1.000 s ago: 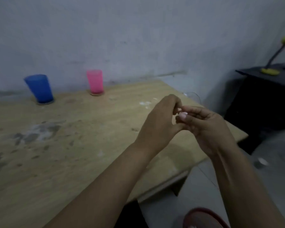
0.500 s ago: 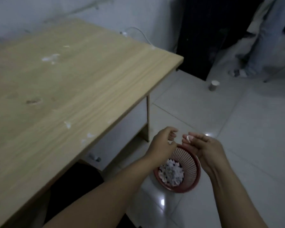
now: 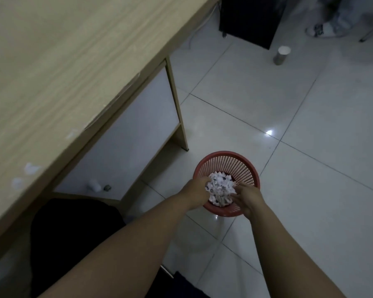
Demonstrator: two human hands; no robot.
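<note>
The left hand (image 3: 196,193) and the right hand (image 3: 249,197) hang side by side over a red basket (image 3: 242,168), knuckles up and fingertips dipping towards the heap inside; the left fingers curl down at the near-left edge of the heap, the right ones reach in from the near-right; whether either hand pinches a scrap or has let go cannot be told, since the fingertips are lost against the white pile. Both hands sit low and close over the opening, most likely so that anything dropped falls inside rather than on the tiles. The paper scraps (image 3: 221,186), small and white with dark marks, lie heaped in the basket; the basket stands on the tiled floor (image 3: 267,93), near the desk (image 3: 63,61) and its leg, within reach of the seat. A few white bits (image 3: 30,168) lie near the desk's edge; they look like leftovers to be cleared. Under the desk lies a crumpled wad (image 3: 94,186); farther off stand a cup (image 3: 282,55) and a black cabinet (image 3: 250,18).
</note>
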